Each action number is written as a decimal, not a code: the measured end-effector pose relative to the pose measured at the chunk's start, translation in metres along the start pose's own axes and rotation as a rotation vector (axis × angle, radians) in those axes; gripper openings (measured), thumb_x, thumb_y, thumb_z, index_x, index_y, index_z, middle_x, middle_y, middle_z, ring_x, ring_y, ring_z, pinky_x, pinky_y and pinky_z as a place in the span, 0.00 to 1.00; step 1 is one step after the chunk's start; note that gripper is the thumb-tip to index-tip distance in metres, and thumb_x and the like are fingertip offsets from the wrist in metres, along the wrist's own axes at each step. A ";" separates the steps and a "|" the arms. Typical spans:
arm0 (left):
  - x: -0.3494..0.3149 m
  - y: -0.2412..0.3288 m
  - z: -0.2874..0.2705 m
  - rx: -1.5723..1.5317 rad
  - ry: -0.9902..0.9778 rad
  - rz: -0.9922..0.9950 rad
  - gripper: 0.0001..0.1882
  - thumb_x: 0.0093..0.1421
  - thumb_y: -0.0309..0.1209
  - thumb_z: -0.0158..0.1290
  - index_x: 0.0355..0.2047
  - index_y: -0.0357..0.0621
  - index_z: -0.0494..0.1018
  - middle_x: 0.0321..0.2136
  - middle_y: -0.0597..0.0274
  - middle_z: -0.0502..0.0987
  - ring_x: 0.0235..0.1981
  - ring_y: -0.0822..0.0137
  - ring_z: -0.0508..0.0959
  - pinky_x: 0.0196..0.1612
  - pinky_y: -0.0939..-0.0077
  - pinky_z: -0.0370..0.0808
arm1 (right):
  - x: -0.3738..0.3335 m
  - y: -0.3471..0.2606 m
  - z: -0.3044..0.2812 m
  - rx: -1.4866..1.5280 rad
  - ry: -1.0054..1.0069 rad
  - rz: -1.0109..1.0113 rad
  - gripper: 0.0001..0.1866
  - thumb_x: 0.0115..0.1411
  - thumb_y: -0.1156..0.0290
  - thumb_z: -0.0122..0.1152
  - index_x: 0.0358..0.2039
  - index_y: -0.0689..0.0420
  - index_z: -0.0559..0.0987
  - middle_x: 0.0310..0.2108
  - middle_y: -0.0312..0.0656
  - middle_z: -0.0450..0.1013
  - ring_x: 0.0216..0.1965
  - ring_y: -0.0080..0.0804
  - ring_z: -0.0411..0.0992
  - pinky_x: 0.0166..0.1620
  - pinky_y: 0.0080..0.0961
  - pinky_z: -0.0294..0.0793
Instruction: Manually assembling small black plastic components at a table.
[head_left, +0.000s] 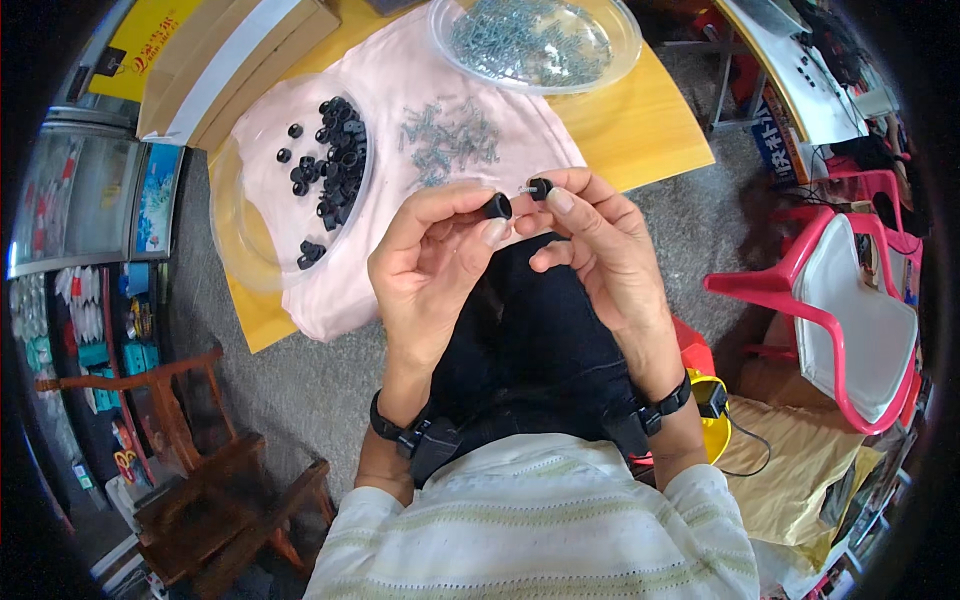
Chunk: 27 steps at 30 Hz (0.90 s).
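Between thumb and index finger, my left hand (425,260) holds a black plastic cap (497,206), its hollow end facing right. My right hand (615,245) pinches a black knob (541,189) with a small metal screw (527,190) sticking out toward the left. The two pieces are close together over my lap, with a narrow gap between them. Beyond my hands, a pile of black plastic pieces (345,165) lies at the left, some inside a clear shallow tray (228,245). Loose screws (450,140) lie on the pink cloth (385,75).
A clear tub (440,45) of screws stands at the table's far side. At the far left is a cardboard box (235,65) on the yellow wooden table (670,130). A wooden chair (190,440) stands left, a pink chair (835,310) with a white cushion right.
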<state>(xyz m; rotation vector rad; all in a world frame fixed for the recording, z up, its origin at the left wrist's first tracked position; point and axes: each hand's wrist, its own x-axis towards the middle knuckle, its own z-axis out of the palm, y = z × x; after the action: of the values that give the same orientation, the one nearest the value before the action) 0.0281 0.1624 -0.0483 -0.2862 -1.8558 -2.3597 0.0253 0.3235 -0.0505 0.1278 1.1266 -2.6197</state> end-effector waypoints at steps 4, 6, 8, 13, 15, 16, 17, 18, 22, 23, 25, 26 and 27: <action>0.003 -0.002 -0.008 0.023 0.008 -0.022 0.12 0.56 0.19 0.53 0.42 0.33 0.70 0.37 0.55 0.77 0.35 0.70 0.77 0.42 0.77 0.75 | 0.000 -0.004 0.011 -0.202 0.014 -0.082 0.11 0.59 0.73 0.57 0.42 0.62 0.73 0.36 0.41 0.76 0.37 0.25 0.76 0.33 0.18 0.78; 0.004 -0.004 -0.009 -0.123 -0.031 -0.046 0.12 0.57 0.20 0.54 0.42 0.33 0.70 0.38 0.55 0.76 0.38 0.67 0.78 0.45 0.75 0.75 | 0.000 -0.007 0.015 -0.215 0.011 -0.085 0.11 0.59 0.73 0.58 0.41 0.62 0.73 0.36 0.40 0.76 0.37 0.24 0.76 0.33 0.17 0.78; 0.003 -0.006 -0.011 -0.136 -0.008 -0.051 0.12 0.57 0.20 0.54 0.42 0.33 0.70 0.38 0.54 0.76 0.38 0.67 0.78 0.45 0.74 0.76 | -0.001 -0.009 0.020 -0.309 0.015 -0.116 0.10 0.59 0.73 0.58 0.40 0.62 0.73 0.36 0.40 0.76 0.36 0.22 0.76 0.33 0.16 0.77; 0.003 -0.006 -0.009 -0.222 0.002 -0.063 0.12 0.58 0.20 0.53 0.42 0.33 0.69 0.38 0.52 0.76 0.38 0.66 0.78 0.44 0.72 0.77 | -0.004 -0.011 0.027 -0.372 0.013 -0.186 0.10 0.58 0.74 0.60 0.39 0.63 0.74 0.35 0.39 0.76 0.35 0.20 0.75 0.31 0.13 0.75; 0.002 -0.007 -0.010 -0.223 -0.002 -0.044 0.11 0.58 0.20 0.52 0.42 0.33 0.69 0.39 0.51 0.76 0.38 0.65 0.78 0.44 0.71 0.77 | -0.005 -0.012 0.029 -0.402 0.023 -0.215 0.09 0.57 0.75 0.60 0.37 0.64 0.74 0.34 0.39 0.76 0.34 0.19 0.75 0.30 0.12 0.74; 0.002 -0.006 -0.010 -0.220 -0.006 -0.043 0.11 0.58 0.20 0.52 0.42 0.33 0.69 0.39 0.51 0.76 0.38 0.65 0.78 0.44 0.71 0.77 | -0.006 -0.013 0.030 -0.448 0.026 -0.234 0.08 0.57 0.75 0.61 0.36 0.64 0.75 0.33 0.38 0.76 0.33 0.18 0.74 0.30 0.12 0.74; 0.002 -0.005 -0.010 -0.211 -0.013 -0.033 0.12 0.58 0.19 0.52 0.43 0.33 0.69 0.39 0.51 0.76 0.38 0.65 0.78 0.44 0.71 0.77 | -0.007 -0.013 0.031 -0.494 0.029 -0.253 0.07 0.56 0.76 0.61 0.35 0.64 0.75 0.32 0.37 0.76 0.32 0.17 0.74 0.29 0.12 0.73; 0.002 -0.005 -0.010 -0.202 -0.021 -0.021 0.12 0.58 0.19 0.52 0.43 0.33 0.69 0.39 0.51 0.76 0.38 0.66 0.78 0.45 0.71 0.77 | -0.007 -0.013 0.031 -0.492 0.029 -0.259 0.07 0.56 0.76 0.61 0.35 0.64 0.75 0.32 0.37 0.76 0.32 0.17 0.74 0.29 0.12 0.73; -0.001 -0.002 -0.009 -0.146 -0.039 0.024 0.12 0.57 0.17 0.52 0.43 0.33 0.69 0.40 0.52 0.75 0.39 0.67 0.78 0.45 0.73 0.77 | -0.009 -0.010 0.031 -0.646 0.033 -0.378 0.06 0.54 0.78 0.62 0.32 0.64 0.75 0.28 0.37 0.76 0.30 0.16 0.74 0.29 0.14 0.74; -0.001 -0.001 -0.008 -0.081 -0.045 0.049 0.13 0.57 0.17 0.52 0.43 0.32 0.70 0.40 0.53 0.75 0.39 0.68 0.77 0.45 0.74 0.76 | -0.010 -0.009 0.031 -0.682 0.035 -0.420 0.07 0.54 0.78 0.62 0.32 0.64 0.75 0.28 0.37 0.76 0.30 0.16 0.74 0.30 0.15 0.74; -0.003 0.001 -0.007 -0.016 -0.050 0.081 0.13 0.56 0.16 0.53 0.43 0.32 0.70 0.40 0.55 0.75 0.39 0.69 0.77 0.45 0.75 0.76 | -0.012 -0.009 0.032 -0.693 0.046 -0.430 0.07 0.54 0.78 0.62 0.32 0.64 0.75 0.27 0.37 0.76 0.29 0.17 0.74 0.29 0.15 0.74; -0.003 0.003 -0.006 -0.002 -0.050 0.089 0.13 0.56 0.16 0.53 0.43 0.33 0.70 0.40 0.56 0.74 0.39 0.70 0.77 0.44 0.77 0.76 | -0.014 -0.008 0.032 -0.704 0.059 -0.433 0.07 0.53 0.77 0.62 0.32 0.64 0.75 0.26 0.38 0.76 0.28 0.17 0.74 0.29 0.15 0.75; -0.005 0.005 -0.004 0.012 -0.049 0.095 0.13 0.56 0.16 0.53 0.42 0.33 0.71 0.40 0.57 0.74 0.39 0.71 0.76 0.44 0.79 0.76 | -0.015 -0.007 0.032 -0.705 0.057 -0.439 0.07 0.53 0.77 0.62 0.32 0.64 0.75 0.26 0.38 0.76 0.28 0.17 0.74 0.29 0.15 0.75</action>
<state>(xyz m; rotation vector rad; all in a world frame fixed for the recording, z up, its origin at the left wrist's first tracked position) 0.0335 0.1568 -0.0456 -0.4247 -1.8332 -2.2978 0.0383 0.3084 -0.0212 -0.2168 2.2255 -2.3701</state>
